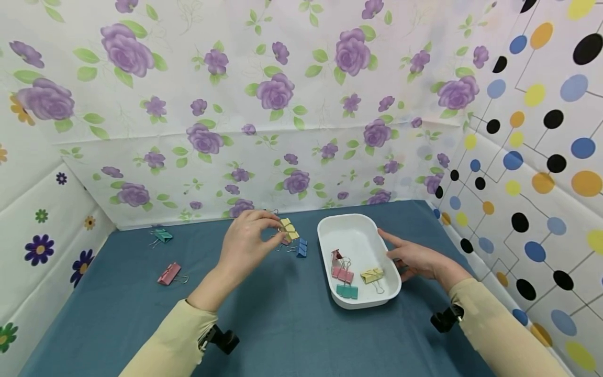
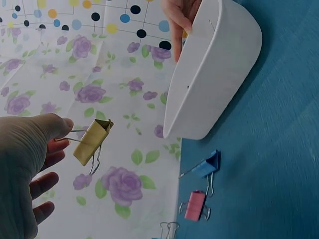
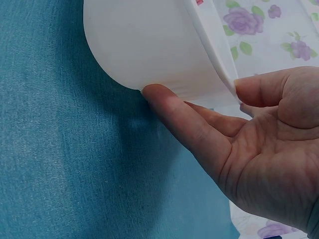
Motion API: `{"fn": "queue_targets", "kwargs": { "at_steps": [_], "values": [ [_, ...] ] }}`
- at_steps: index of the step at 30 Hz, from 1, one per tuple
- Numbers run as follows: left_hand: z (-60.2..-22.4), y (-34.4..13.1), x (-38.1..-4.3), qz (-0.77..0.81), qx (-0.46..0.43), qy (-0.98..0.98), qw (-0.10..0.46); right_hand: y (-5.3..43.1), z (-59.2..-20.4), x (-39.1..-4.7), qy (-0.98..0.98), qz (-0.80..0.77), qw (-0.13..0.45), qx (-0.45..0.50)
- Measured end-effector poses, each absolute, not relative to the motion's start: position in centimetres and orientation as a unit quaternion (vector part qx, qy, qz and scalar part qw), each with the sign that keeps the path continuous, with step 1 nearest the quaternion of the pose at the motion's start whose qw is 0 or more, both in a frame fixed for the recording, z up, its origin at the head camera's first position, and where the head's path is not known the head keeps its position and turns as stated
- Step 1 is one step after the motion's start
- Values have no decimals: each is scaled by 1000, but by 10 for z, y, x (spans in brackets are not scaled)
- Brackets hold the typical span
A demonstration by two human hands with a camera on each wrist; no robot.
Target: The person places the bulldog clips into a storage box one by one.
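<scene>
My left hand (image 1: 247,238) pinches a yellow binder clip (image 2: 93,143) by a wire handle between thumb and fingertips, above the cloth, left of a white plastic tray (image 1: 330,225). The other fingers of that hand are loosely bent. My right hand (image 1: 419,259) holds the tray's right side, a digit at the rim and a longer finger (image 3: 174,112) against the outer wall low down. Inside the tray lie a yellow binder clip (image 1: 372,276), a teal one (image 1: 347,291) and red-pink ones (image 1: 342,274). Beneath the left hand's clip, a blue binder clip (image 2: 209,164) and a pink one (image 2: 195,205) rest on the cloth.
Farther left on the blue tablecloth (image 1: 282,335) are a teal binder clip (image 1: 163,235) and a pink one (image 1: 169,273). A flowered sheet (image 1: 235,104) hangs behind the table, and a dotted sheet (image 1: 532,157) stands along the right.
</scene>
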State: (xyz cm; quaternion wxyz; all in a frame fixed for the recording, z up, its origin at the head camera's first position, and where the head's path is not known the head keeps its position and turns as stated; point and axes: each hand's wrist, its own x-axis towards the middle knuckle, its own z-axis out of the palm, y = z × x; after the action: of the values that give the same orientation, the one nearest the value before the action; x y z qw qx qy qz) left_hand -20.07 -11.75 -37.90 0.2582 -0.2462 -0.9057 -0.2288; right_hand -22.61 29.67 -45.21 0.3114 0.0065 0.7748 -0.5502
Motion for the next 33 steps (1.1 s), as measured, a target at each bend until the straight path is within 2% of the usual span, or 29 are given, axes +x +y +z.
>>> {"fn": "queue_targets", "kwargs": {
  "at_steps": [15,33],
  "values": [
    [-382,-86,-204,-247,-266,-896,255,297,-452,-226,775,-550,312,6],
    [-390,-49,-204,-247,-283,-899,225,297,-453,-225,775,-551,309,6]
  ]
}}
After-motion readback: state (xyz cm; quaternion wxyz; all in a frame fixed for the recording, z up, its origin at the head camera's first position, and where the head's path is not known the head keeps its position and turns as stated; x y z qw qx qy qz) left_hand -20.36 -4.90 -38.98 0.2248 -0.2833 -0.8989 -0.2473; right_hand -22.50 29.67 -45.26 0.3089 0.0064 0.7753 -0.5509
